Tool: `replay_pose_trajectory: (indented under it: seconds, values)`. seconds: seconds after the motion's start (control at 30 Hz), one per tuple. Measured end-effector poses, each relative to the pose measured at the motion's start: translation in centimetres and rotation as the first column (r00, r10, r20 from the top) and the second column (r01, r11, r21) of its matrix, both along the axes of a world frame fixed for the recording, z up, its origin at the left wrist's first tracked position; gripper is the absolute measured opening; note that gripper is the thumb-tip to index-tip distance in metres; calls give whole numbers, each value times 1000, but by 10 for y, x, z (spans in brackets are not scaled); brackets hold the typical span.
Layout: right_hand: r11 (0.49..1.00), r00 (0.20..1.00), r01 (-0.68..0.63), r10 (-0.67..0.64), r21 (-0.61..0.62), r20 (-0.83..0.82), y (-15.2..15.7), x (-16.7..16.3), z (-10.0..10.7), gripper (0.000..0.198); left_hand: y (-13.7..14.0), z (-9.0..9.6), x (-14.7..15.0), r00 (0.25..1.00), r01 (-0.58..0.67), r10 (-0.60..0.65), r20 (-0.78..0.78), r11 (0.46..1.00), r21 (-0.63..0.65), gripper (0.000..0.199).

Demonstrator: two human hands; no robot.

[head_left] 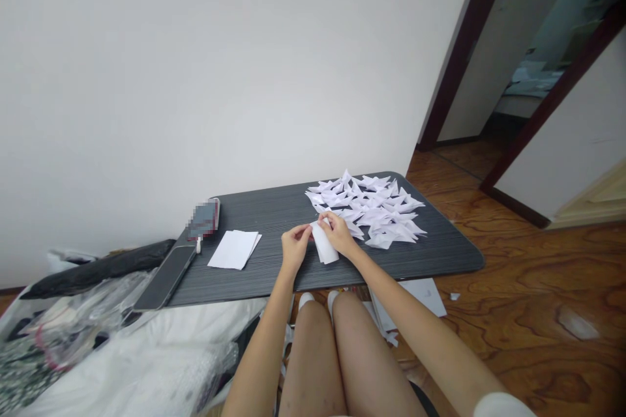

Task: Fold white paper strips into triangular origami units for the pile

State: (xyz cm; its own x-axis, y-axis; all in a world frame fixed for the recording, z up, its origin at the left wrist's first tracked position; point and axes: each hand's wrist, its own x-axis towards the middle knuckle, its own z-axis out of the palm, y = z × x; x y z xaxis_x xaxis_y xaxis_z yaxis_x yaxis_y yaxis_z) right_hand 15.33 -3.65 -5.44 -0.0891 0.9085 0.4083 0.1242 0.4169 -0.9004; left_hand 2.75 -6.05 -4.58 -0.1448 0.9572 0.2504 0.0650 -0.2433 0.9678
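Observation:
A folded sheet of white paper (325,246) is held up between both hands over the front part of the dark table. My left hand (296,245) pinches its left edge near the top, thumb and forefinger together. On the other side, my right hand (338,232) grips the upper right edge with its fingers closed. Just right of and behind the hands lies a spread of folded white paper shapes with pointed ends (386,205). Left of my left hand rests a small stack of flat white paper sheets (235,249).
The dark table (274,208) stands against a white wall. A phone (167,277) lies at its left edge, beside a blurred-out object (203,220). Plastic-wrapped items and white bedding (141,358) are at lower left. Paper sheets (423,296) lie on the wooden floor below.

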Motion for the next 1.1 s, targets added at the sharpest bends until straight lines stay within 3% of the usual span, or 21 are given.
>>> replay_pose_trajectory:
  seconds: [0.53,1.1]
  values:
    - [999,999,31,-32,42,26,0,0,-1,10,-3,3,2,998,36,-34,-61,999,31,17]
    - [1000,1000,17,-17,24,25,-1,1,-2,9,-4,4,3,999,40,-40,-5,999,-8,15]
